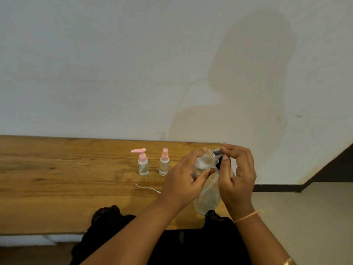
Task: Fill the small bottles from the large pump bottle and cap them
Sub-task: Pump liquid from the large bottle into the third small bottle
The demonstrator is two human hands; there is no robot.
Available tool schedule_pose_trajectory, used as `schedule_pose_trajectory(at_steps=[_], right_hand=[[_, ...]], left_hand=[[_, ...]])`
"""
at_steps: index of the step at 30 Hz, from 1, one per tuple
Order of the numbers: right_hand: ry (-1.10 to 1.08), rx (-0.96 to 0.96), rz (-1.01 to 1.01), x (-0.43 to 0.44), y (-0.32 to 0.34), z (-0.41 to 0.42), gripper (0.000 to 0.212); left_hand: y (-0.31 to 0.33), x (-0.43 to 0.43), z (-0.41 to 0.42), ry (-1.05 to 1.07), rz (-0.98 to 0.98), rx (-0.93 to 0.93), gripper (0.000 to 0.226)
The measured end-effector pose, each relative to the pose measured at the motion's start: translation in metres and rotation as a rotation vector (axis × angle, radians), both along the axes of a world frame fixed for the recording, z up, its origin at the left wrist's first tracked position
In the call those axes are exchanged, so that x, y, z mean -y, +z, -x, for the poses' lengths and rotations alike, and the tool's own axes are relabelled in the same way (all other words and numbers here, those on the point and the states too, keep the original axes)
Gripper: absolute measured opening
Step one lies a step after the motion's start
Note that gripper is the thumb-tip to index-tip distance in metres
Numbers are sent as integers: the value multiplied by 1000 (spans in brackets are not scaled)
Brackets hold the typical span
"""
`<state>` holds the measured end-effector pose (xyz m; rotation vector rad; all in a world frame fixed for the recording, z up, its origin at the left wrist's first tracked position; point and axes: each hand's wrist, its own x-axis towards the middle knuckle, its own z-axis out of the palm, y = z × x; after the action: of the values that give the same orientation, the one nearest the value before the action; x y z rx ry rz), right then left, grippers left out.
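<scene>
Two small clear bottles stand on the wooden table (57, 178): one with a pink pump top (143, 163), one with a pink spray top (164, 162). To their right, above the table's right end, my left hand (183, 180) grips a small clear container (203, 163). My right hand (236, 176) pinches a black-and-white piece (217, 153) at that container's top; whether it is a cap or a label I cannot tell. A larger clear container or pouch (207, 197) shows below and between my hands, partly hidden by them.
A thin white tube (147, 188) lies on the table in front of the two small bottles. The table ends just right of my hands, with floor (305, 217) beyond. A plain wall stands behind the table. Dark clothing (191, 245) fills the near edge.
</scene>
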<state>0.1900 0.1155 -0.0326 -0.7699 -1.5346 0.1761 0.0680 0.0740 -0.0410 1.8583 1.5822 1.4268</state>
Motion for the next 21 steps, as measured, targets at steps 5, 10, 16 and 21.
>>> schedule_pose_trajectory(at_steps=[5,10,16,21], right_hand=[[6,10,15,-3,-4,-4,18],[9,9,30,0,-4,-4,18],[9,11,14,5,1,-3,19],[-7,7,1,-1,-2,-3,18]], left_hand=[[0,1,0,-17,42,-18,47],[-1,2,0,-17,52,-24,46],[-2,1,0,-1,-21,5,45],[-2,-1,-1,-8,5,-7,41]])
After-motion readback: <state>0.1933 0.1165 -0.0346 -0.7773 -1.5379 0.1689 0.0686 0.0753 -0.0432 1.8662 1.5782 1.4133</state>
